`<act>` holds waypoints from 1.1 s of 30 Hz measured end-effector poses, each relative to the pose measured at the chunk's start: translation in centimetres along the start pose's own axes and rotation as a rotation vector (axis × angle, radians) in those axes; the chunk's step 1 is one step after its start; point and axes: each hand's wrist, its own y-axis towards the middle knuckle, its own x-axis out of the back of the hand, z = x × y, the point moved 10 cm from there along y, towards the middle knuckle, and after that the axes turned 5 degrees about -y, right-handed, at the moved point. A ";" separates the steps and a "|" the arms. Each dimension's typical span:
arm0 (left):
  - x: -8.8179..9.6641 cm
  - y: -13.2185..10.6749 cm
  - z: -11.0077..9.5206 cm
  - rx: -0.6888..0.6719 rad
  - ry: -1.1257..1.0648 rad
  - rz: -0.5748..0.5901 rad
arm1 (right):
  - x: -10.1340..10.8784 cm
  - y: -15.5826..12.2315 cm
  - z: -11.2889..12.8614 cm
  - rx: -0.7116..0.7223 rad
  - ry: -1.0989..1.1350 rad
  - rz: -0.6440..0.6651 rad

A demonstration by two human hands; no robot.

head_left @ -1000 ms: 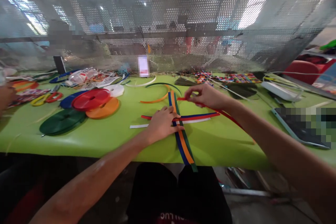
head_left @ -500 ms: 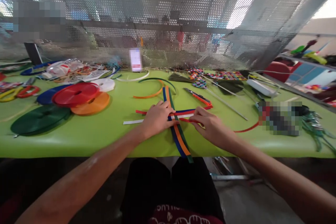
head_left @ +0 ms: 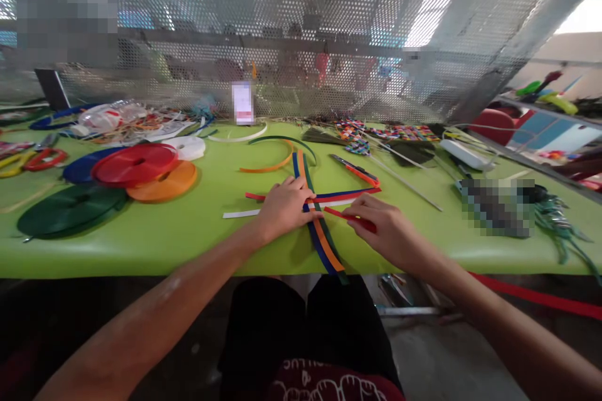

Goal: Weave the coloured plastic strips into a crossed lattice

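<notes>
My left hand (head_left: 285, 207) is closed over the crossing of several flat plastic strips, its fingers and thumb pressing on both sides of the weave. Blue, orange (head_left: 324, 245) and green strips run lengthwise toward the table's front edge. Across them lie a blue and red pair and a white strip (head_left: 239, 215), their ends showing left of my hand. My right hand (head_left: 376, 222) pinches a separate red strip (head_left: 335, 212), whose tip points left just beside the weave. A long red length (head_left: 536, 297) hangs past the table edge near my right forearm.
Rolls of red (head_left: 136, 164), orange, green, blue and white strip lie at left, near scissors (head_left: 46, 159). An orange cutter (head_left: 355, 169) lies beyond the weave. Farther back are a phone (head_left: 242, 103), woven multicoloured pieces (head_left: 352, 135) and a mesh panel (head_left: 291, 25). A blurred-out item (head_left: 496, 207) lies at right.
My right hand has shifted slightly right with the red strip, its tip moving away from the weave. The red tail has gone from the tabletop to below the edge. My left hand stays put.
</notes>
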 end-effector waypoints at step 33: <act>0.0 -0.2 0.0 -0.036 0.010 -0.038 | -2.0 0.8 -0.7 -0.146 -0.158 0.015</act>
